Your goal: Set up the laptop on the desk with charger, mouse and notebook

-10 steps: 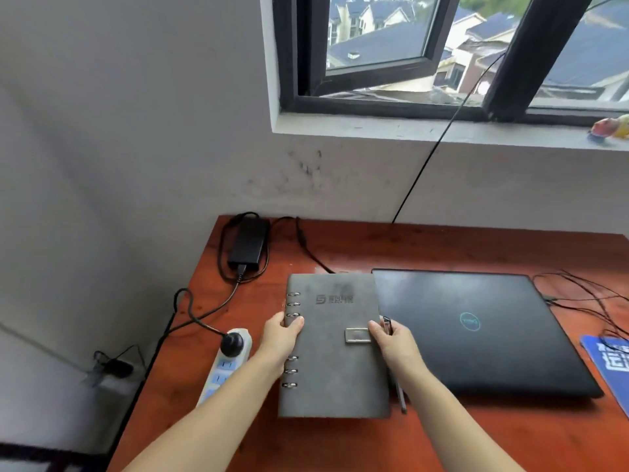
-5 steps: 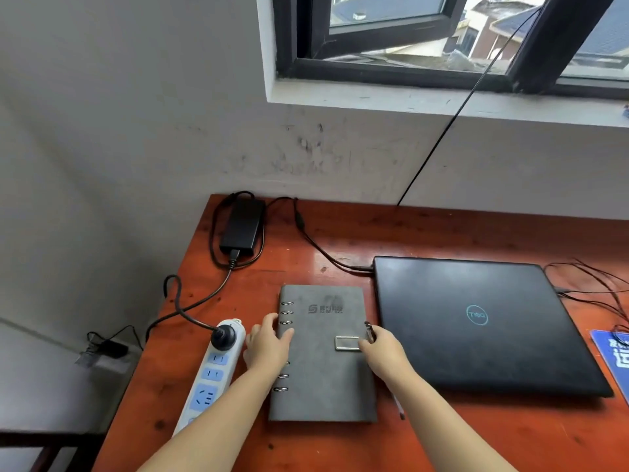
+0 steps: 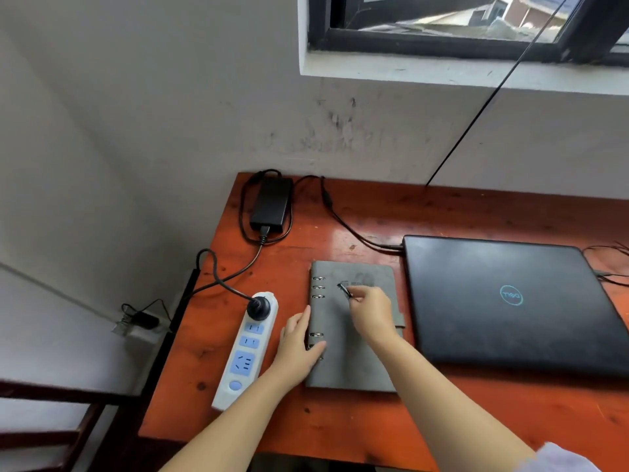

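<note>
A grey ring-bound notebook [image 3: 340,362] lies flat on the orange wooden desk [image 3: 374,212], just left of the closed black laptop [image 3: 483,301]. My left hand [image 3: 297,349] rests on the notebook's ringed left edge, fingers spread. Over the cover, my right hand [image 3: 371,313] pinches a dark pen [image 3: 344,289], its tip pointing toward the far left. The black charger brick [image 3: 272,204] sits at the desk's far left corner. One of its cables runs into the laptop's left side, the other to a plug in the white power strip [image 3: 246,349]. No mouse is in view.
The power strip lies along the desk's left edge, close to my left hand. Thin black wires [image 3: 609,260] trail off the laptop's right side. A wall with a window sill [image 3: 442,76] rises behind the desk. A cable [image 3: 476,114] hangs from the window.
My right hand left the notebook's clasp edge and lifted the pen over the cover. The left hand slid down the ringed edge. The camera tilted down and left.
</note>
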`<move>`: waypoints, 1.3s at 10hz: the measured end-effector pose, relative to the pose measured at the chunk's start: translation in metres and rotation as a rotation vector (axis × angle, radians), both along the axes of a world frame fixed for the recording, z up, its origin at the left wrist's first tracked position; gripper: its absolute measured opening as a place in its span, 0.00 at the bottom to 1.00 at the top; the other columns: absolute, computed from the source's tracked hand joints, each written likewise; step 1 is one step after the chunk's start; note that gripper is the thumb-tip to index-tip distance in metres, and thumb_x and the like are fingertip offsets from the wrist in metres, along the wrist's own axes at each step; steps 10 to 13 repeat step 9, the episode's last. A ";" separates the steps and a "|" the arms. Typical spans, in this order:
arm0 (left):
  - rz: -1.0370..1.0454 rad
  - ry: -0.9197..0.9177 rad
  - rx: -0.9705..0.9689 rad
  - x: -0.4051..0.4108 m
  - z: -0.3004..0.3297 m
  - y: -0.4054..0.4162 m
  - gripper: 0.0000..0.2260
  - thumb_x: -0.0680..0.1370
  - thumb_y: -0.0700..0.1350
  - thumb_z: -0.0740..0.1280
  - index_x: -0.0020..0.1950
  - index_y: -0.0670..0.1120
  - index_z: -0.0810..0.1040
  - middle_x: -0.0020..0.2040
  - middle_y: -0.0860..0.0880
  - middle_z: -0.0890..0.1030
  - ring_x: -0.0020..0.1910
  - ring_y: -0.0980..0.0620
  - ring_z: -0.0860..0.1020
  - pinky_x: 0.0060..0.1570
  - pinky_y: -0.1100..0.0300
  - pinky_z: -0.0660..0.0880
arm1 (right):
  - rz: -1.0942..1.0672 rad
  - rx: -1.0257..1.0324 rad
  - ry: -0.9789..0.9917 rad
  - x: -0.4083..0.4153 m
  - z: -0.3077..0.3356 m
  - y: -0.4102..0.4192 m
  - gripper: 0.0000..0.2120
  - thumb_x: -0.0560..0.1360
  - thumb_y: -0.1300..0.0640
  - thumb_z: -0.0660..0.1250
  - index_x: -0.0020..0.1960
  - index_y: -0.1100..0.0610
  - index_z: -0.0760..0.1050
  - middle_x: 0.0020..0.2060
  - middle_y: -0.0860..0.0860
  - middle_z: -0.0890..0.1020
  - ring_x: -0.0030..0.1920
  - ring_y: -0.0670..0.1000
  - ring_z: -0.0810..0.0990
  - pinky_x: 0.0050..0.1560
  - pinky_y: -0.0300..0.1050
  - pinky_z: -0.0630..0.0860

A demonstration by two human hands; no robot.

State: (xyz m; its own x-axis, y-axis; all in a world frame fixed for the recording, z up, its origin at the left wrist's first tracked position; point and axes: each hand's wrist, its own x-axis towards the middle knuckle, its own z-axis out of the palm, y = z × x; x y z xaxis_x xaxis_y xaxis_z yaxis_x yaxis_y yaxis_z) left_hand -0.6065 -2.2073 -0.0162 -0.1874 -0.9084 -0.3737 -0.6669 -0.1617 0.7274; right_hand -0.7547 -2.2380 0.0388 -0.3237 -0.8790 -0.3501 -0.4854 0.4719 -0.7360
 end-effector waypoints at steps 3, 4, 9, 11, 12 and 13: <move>-0.082 0.012 -0.009 0.008 -0.005 -0.001 0.36 0.76 0.48 0.67 0.77 0.48 0.49 0.73 0.48 0.59 0.70 0.48 0.60 0.68 0.60 0.54 | 0.019 -0.050 0.227 0.022 -0.035 -0.004 0.17 0.75 0.63 0.60 0.63 0.54 0.74 0.55 0.59 0.73 0.57 0.60 0.73 0.60 0.54 0.71; -0.084 0.013 -0.026 0.007 -0.008 -0.001 0.36 0.76 0.48 0.67 0.77 0.48 0.49 0.73 0.48 0.60 0.69 0.49 0.60 0.65 0.64 0.53 | 0.038 -0.033 0.206 0.018 -0.037 -0.004 0.18 0.75 0.62 0.62 0.64 0.55 0.72 0.56 0.58 0.73 0.57 0.60 0.74 0.61 0.54 0.71; -0.075 0.197 -0.021 0.026 0.011 0.036 0.30 0.77 0.43 0.65 0.76 0.47 0.54 0.70 0.54 0.59 0.72 0.56 0.58 0.70 0.63 0.55 | -0.239 -0.317 0.030 -0.106 0.059 0.066 0.09 0.75 0.59 0.65 0.53 0.54 0.79 0.49 0.57 0.83 0.49 0.53 0.80 0.49 0.44 0.79; -0.075 0.197 -0.021 0.026 0.011 0.036 0.30 0.77 0.43 0.65 0.76 0.47 0.54 0.70 0.54 0.59 0.72 0.56 0.58 0.70 0.63 0.55 | -0.239 -0.317 0.030 -0.106 0.059 0.066 0.09 0.75 0.59 0.65 0.53 0.54 0.79 0.49 0.57 0.83 0.49 0.53 0.80 0.49 0.44 0.79; -0.075 0.197 -0.021 0.026 0.011 0.036 0.30 0.77 0.43 0.65 0.76 0.47 0.54 0.70 0.54 0.59 0.72 0.56 0.58 0.70 0.63 0.55 | -0.239 -0.317 0.030 -0.106 0.059 0.066 0.09 0.75 0.59 0.65 0.53 0.54 0.79 0.49 0.57 0.83 0.49 0.53 0.80 0.49 0.44 0.79; -0.075 0.197 -0.021 0.026 0.011 0.036 0.30 0.77 0.43 0.65 0.76 0.47 0.54 0.70 0.54 0.59 0.72 0.56 0.58 0.70 0.63 0.55 | -0.239 -0.317 0.030 -0.106 0.059 0.066 0.09 0.75 0.59 0.65 0.53 0.54 0.79 0.49 0.57 0.83 0.49 0.53 0.80 0.49 0.44 0.79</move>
